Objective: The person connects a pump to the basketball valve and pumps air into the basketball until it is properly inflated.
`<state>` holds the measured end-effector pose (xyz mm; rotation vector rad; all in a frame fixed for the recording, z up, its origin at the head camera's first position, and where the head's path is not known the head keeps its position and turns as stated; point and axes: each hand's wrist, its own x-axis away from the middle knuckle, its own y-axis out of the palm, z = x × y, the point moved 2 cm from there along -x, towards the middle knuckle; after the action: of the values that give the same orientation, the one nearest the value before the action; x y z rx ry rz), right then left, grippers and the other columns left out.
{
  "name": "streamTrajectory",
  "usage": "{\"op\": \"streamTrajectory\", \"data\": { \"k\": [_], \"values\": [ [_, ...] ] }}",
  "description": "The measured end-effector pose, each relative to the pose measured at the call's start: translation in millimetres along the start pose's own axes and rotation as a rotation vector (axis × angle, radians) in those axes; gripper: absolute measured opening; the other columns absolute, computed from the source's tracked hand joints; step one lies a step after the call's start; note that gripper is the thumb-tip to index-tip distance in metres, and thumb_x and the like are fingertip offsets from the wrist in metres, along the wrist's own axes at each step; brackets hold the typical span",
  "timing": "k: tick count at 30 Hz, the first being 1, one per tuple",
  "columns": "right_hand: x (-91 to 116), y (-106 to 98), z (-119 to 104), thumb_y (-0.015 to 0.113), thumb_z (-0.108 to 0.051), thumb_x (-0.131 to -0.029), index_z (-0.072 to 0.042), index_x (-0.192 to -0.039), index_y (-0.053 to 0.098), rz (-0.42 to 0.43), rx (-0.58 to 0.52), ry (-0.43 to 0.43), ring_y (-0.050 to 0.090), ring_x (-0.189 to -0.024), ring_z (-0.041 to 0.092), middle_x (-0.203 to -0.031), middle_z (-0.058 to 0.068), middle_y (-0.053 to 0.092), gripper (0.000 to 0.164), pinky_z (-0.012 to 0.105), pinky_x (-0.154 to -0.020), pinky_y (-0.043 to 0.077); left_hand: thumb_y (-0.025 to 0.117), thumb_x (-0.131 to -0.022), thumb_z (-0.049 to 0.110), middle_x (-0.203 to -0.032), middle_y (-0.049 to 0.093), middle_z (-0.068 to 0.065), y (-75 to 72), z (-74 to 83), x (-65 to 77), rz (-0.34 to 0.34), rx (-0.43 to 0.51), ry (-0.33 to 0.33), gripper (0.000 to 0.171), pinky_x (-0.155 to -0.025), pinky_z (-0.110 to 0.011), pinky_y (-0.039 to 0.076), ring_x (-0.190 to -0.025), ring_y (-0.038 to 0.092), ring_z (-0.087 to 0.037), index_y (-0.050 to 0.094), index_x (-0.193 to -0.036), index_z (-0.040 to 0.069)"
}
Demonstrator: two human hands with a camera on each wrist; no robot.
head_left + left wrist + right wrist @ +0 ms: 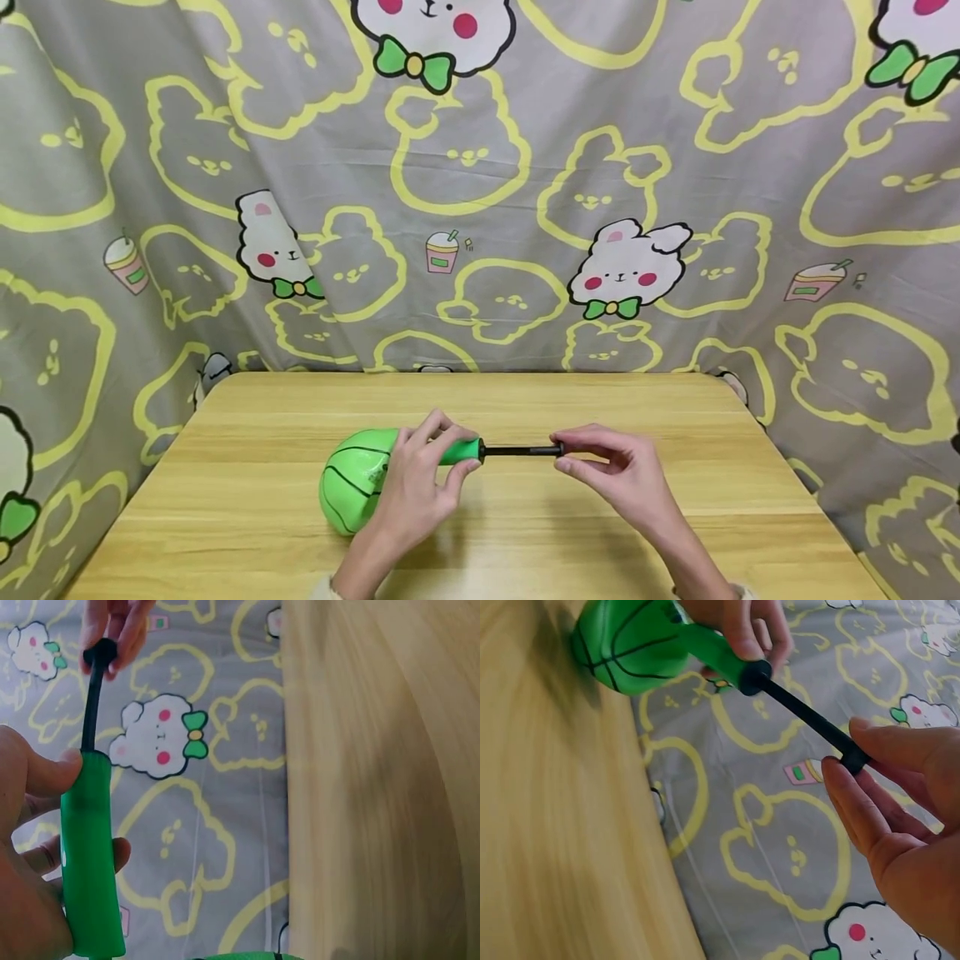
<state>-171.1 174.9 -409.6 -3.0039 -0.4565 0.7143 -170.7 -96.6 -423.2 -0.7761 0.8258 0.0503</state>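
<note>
A green hand pump (91,855) lies level above the table, its black rod (521,451) drawn out to the right. My left hand (420,475) grips the green barrel, thumb near the black collar. With thumb and fingertips, my right hand (618,467) pinches the black knob (854,760) at the rod's end. Left of the barrel sits a green ball (348,483) with black seam lines, partly hidden behind my left hand in the head view. The pump's other end points at the ball, and my left hand covers that spot in the head view.
The light wood table (525,533) carries the ball. Behind it and along both sides hangs a grey curtain (495,192) with yellow outlines and white rabbit faces. The table's back edge (465,373) meets this curtain.
</note>
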Motion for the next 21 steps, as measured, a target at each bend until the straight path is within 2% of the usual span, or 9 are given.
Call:
{"op": "streamTrajectory", "data": {
  "k": [14,19,21],
  "values": [
    [5,26,13,0.077,0.011,-0.084,0.013,-0.115,0.071,0.017,-0.036,-0.028,0.072,-0.103,0.027,-0.112,0.029,0.069,0.031,0.041,-0.080,0.058,0.085,-0.083,0.021,-0.098,0.056,0.010,7.0,10.6,2.0,-0.051,-0.013,0.009,0.022,-0.079,-0.033,0.038,-0.082,0.057,-0.004,0.075,-0.102,0.021],
    [4,34,16,0.077,0.011,-0.085,0.013,-0.114,0.071,0.013,-0.052,-0.041,0.071,-0.105,0.032,-0.112,0.032,0.067,0.030,0.041,-0.080,0.058,0.086,-0.082,0.021,-0.097,0.056,0.010,8.9,11.2,3.5,-0.043,-0.013,0.018,0.023,-0.078,-0.033,0.037,-0.082,0.057,-0.005,0.074,-0.102,0.021],
    [4,37,18,0.077,0.009,-0.085,0.011,-0.114,0.072,0.015,-0.043,-0.028,0.071,-0.106,0.030,-0.112,0.030,0.068,0.030,0.041,-0.081,0.058,0.086,-0.082,0.022,-0.097,0.056,0.009,11.1,11.4,4.5,-0.039,-0.019,0.029,0.023,-0.078,-0.033,0.037,-0.081,0.057,-0.004,0.074,-0.101,0.021]
  ]
}}
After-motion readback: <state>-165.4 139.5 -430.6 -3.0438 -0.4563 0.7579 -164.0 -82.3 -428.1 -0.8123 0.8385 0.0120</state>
